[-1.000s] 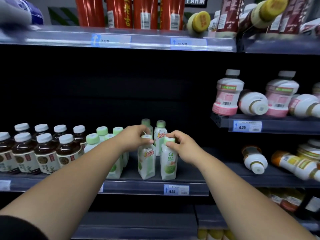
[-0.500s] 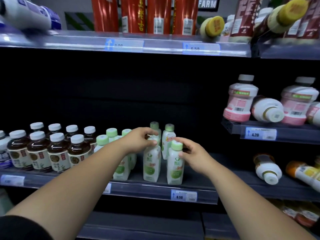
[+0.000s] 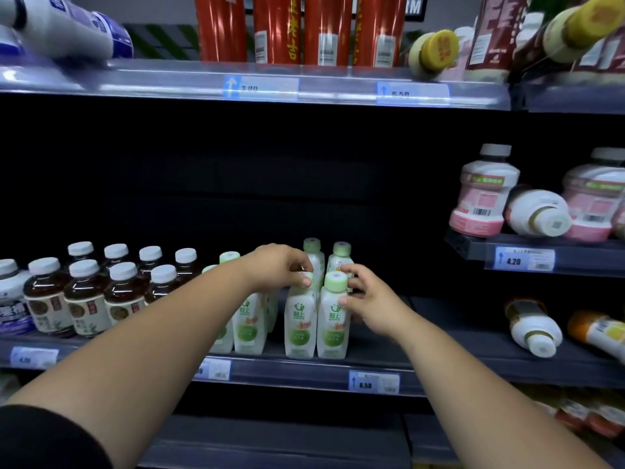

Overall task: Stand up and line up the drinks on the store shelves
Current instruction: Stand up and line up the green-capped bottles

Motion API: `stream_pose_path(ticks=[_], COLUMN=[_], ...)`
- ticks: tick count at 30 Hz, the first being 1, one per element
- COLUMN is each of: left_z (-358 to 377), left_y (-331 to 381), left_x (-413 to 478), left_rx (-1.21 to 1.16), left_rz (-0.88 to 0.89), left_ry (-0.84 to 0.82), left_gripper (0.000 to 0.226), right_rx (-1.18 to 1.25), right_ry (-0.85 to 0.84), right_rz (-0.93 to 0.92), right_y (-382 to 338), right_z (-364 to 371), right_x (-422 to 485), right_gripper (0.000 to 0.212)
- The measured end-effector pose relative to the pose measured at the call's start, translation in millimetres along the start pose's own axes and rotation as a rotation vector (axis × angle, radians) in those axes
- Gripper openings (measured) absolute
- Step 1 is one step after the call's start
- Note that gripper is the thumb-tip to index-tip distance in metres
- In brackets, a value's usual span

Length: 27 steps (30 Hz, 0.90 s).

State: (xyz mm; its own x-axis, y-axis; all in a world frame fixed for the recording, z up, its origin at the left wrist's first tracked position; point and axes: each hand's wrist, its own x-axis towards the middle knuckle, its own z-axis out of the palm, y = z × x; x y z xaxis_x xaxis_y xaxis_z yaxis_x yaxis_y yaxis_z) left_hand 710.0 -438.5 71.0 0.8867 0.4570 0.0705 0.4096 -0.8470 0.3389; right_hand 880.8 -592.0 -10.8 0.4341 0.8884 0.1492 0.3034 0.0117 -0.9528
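Two white bottles with green caps stand side by side at the front of the middle shelf [image 3: 439, 377]. My left hand [image 3: 279, 268] curls its fingers over the cap of the left front bottle [image 3: 300, 321]. My right hand [image 3: 370, 301] holds the right front bottle [image 3: 333, 324] at the neck, thumb on its shoulder and fingers behind, so its cap shows. Two more such bottles [image 3: 341, 257] stand right behind this pair. Further green-capped bottles [image 3: 248, 321] stand to the left, partly hidden by my left forearm.
Brown tea bottles [image 3: 86, 299] fill the shelf's left part. On the right, pink bottles [image 3: 485, 194] stand with one lying bottle [image 3: 539, 211] between them; below, a white bottle [image 3: 534, 328] and an orange one [image 3: 600, 331] lie down. Red cans [image 3: 277, 28] and toppled bottles [image 3: 434, 52] are on top.
The two front bottles have come closer together. My right hand has slipped from the top of its cap to the neck. The view has drifted left.
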Motion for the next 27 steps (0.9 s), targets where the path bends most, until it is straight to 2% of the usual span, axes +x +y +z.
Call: stream_pose_path(ticks=[8,14,18,22,25,27], left_z=[-8.6,-16.9,-15.0,-15.5,-18.8,-20.4], left_y=[-24.1,-48.2,-53.7,-58.3,-60.1,-60.2], left_x=[0.4,-5.4,-4.7,-2.7,3.9,12.4], left_rx=[-0.04,-0.146,-0.129,-0.183,-0.31,-0.31], left_rz=[0.041,0.059,0.123,0.188,0.178,0.168], left_ry=[-0.041,-0.05,-0.026,0.034,0.074,0.089], left_gripper=[0.02,0.027,0.033,0.043,0.039,0.035], right_rx=[0.065,0.058,-0.001,-0.013,-0.007,-0.021], right_ry=[0.002,0.012,0.019,0.175,0.301,0.35], right_rz=[0.057,0.072,0.062,-0.003,-0.061,-0.079], right_y=[-8.8,-17.9,-22.9,-25.0,-21.9,-18.7], right_z=[18.1,40.3,40.5,37.5,34.9,31.8], right_x=[0.6,4.0,4.8,5.5,12.0,17.2], right_gripper=[0.036,0.035,0.036,0.026,0.027,0.028])
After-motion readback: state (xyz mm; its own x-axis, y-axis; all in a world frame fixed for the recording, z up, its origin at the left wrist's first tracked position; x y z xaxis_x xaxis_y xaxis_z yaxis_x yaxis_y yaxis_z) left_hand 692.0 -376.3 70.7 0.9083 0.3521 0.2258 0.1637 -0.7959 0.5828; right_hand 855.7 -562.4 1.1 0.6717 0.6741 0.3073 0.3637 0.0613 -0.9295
